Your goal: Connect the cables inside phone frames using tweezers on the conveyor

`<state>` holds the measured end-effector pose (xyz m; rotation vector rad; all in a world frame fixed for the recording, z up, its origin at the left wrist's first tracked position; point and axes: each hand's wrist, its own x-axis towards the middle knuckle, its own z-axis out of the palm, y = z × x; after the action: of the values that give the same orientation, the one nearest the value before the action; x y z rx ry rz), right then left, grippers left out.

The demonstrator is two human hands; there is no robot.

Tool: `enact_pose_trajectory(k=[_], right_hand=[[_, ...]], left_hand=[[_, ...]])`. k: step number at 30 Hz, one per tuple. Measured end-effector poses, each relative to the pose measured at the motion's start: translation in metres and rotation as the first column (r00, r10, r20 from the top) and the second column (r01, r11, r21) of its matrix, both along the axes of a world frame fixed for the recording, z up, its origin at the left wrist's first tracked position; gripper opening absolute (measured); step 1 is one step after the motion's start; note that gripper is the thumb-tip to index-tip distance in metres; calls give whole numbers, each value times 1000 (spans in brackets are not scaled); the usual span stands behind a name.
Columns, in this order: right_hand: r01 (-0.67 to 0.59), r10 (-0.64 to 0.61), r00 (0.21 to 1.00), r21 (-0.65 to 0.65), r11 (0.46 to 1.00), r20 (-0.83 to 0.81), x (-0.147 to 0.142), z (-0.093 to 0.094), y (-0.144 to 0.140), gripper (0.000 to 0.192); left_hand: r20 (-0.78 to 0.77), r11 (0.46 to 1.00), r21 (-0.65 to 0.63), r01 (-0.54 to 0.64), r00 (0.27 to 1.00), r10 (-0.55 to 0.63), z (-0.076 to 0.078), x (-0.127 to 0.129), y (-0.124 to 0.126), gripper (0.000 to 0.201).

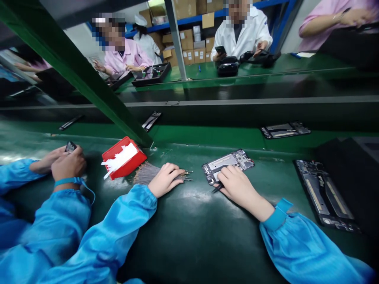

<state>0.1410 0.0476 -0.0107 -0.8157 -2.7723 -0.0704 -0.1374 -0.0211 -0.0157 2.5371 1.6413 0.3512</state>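
Note:
A bundle of thin grey coaxial cables (146,173) with coppery ends lies on the green bench. My left hand (166,179) is over its right end, fingers curled onto the cables; how many it grips is hidden. To the right, my right hand (238,183) is closed around black tweezers (218,188), most of which the hand hides. It rests at the near edge of an opened phone chassis (243,157) with a bare circuit board, touching it. That chassis lies tilted on the bench.
A red bin (130,167) of white strips stands left of the cables. Another phone chassis (324,195) lies right, by a black tray (349,165). More sit on the back strip. A green post (118,114) slants down. A co-worker's hands (69,159) hold a small part at left.

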Motion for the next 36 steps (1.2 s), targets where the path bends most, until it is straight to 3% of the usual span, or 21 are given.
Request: enact_pose_trajectory(k=[6, 10, 13, 16, 20, 23, 26, 28, 30, 33, 36], right_hand=[[-9, 8, 1000, -58, 998, -27, 1, -1, -5, 15], [-2, -1, 999, -80, 997, -32, 1, -2, -5, 15], [3, -5, 1000, -95, 995, -19, 1, -2, -4, 15], [3, -5, 1000, -126, 992, -8, 2, -1, -4, 14], [-15, 3, 998, -224, 975, -57, 5, 4, -5, 11], [-44, -52, 965, -354, 934, -258, 8, 9, -5, 5], [-82, -201, 841, -486, 870, -502, 11, 15, -3, 8], [-112, -281, 763, -548, 829, -582, 10, 17, -1, 13], [-145, -322, 732, -599, 788, -600, 8, 16, 2, 16], [-170, -336, 751, -658, 733, -569, 3, 13, 3, 14], [-135, -368, 763, -689, 712, -530, 1, 7, 3, 9]], left_hand=[[-55, 995, 16, 99, 994, -98, 22, 29, 16, 45], [-138, 979, 73, 193, 974, -181, 28, 49, 14, 18], [-206, 967, 107, 233, 956, -208, 28, 59, 14, 12], [-213, 966, 124, 227, 957, -197, 28, 67, 17, 14], [-81, 984, 113, 137, 988, -128, 27, 86, 23, 17], [4, 997, 65, 50, 999, -51, 21, 102, 27, 19], [86, 999, 27, 26, 996, -29, 12, 108, 28, 16], [159, 999, 23, 22, 987, -26, 8, 105, 27, 15], [202, 999, 33, 4, 979, -10, 5, 101, 26, 14], [193, 997, 70, -25, 981, 11, 3, 99, 26, 14], [148, 993, 112, -40, 989, 23, 3, 101, 26, 16]])
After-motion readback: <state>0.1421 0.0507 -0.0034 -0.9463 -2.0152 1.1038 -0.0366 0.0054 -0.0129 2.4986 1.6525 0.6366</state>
